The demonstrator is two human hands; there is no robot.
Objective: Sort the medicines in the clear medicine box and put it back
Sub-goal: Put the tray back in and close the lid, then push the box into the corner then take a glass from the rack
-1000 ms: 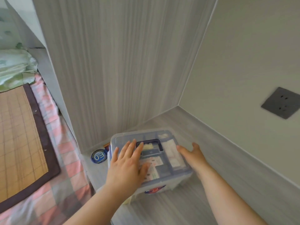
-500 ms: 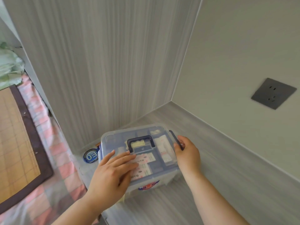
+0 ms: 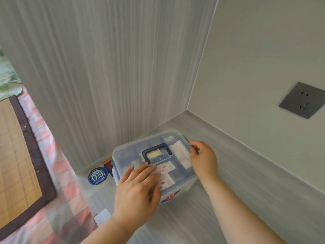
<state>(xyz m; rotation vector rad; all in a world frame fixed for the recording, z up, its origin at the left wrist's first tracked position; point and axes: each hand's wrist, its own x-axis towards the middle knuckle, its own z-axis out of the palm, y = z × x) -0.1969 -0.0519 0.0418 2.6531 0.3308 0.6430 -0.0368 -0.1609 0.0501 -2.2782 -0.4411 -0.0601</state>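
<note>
— So where's the clear medicine box point(image 3: 154, 161)?
— On the bench point(image 3: 246, 182), in the corner. Left hand point(image 3: 139, 191) lies flat and spread on its lid; right hand point(image 3: 202, 159) pinches the right-side latch point(image 3: 185, 138).

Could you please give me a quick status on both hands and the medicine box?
Left hand flat on lid. Right hand at the right-side latch. Medicine box closed, on shelf. Round blue tin beside it, apart.

Head view looks steeply down, close over shelf corner point(image 3: 184, 111).
</note>
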